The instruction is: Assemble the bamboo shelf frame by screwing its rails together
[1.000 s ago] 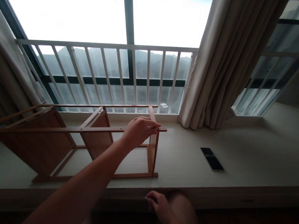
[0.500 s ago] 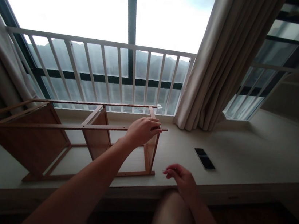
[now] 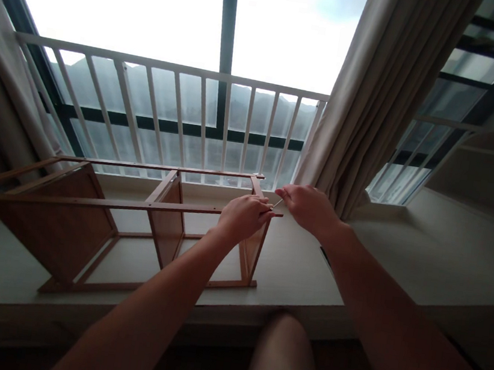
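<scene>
A wooden shelf frame (image 3: 103, 202) lies on its side on the pale window ledge (image 3: 298, 277). My left hand (image 3: 243, 216) is closed around the right end of the frame's upper front rail. My right hand (image 3: 310, 208) hovers just right of that end, its fingers pinched on a thin metal pin or screw (image 3: 277, 203) whose tip points at the rail end. The two hands almost touch.
A white railing (image 3: 183, 116) and a large window stand behind the frame. A beige curtain (image 3: 377, 93) hangs at the right, another at the far left. My knee (image 3: 283, 359) shows below the ledge's front edge. My right forearm hides part of the ledge.
My right hand has risen from my knee to the right end of the frame's rail, carrying a small metal piece. My left hand has kept its grip on the rail.
</scene>
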Motion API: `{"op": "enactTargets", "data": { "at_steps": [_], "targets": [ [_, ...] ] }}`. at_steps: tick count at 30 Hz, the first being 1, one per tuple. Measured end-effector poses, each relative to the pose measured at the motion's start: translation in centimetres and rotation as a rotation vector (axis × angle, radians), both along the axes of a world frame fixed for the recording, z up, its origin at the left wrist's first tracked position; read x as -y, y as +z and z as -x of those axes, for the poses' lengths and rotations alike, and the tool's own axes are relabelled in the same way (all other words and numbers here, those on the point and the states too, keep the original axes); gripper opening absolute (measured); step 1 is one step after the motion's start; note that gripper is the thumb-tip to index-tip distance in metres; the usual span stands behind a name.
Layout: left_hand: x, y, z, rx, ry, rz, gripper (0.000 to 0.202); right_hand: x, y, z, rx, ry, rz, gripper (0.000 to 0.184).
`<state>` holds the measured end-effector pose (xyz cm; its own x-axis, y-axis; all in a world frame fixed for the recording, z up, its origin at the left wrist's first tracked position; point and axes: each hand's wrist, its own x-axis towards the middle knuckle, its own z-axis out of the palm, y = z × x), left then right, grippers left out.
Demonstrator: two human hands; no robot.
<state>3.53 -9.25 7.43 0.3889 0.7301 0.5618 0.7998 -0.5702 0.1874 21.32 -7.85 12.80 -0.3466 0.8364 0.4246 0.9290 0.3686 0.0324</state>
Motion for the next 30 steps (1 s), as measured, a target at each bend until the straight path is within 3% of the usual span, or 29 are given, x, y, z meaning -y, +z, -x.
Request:
{"op": "enactTargets", "data": {
  "at_steps": [9,20,30],
  "targets": [
    [0.0,-0.2,0.0,-0.005,0.019,0.014,0.031,0.0,0.1,1.1,0.210,-0.021,-0.003,0.054],
    [-0.1,-0.3,-0.3,0.001,0.053,0.015,0.031,0.5,0.9,1.8,0.223,-0.031,-0.023,0.061],
    [-0.2,-0.3,-0.4,0.006,0.087,0.013,0.031,0.9,1.2,1.8,0.259,-0.011,-0.019,0.052]
  ]
}}
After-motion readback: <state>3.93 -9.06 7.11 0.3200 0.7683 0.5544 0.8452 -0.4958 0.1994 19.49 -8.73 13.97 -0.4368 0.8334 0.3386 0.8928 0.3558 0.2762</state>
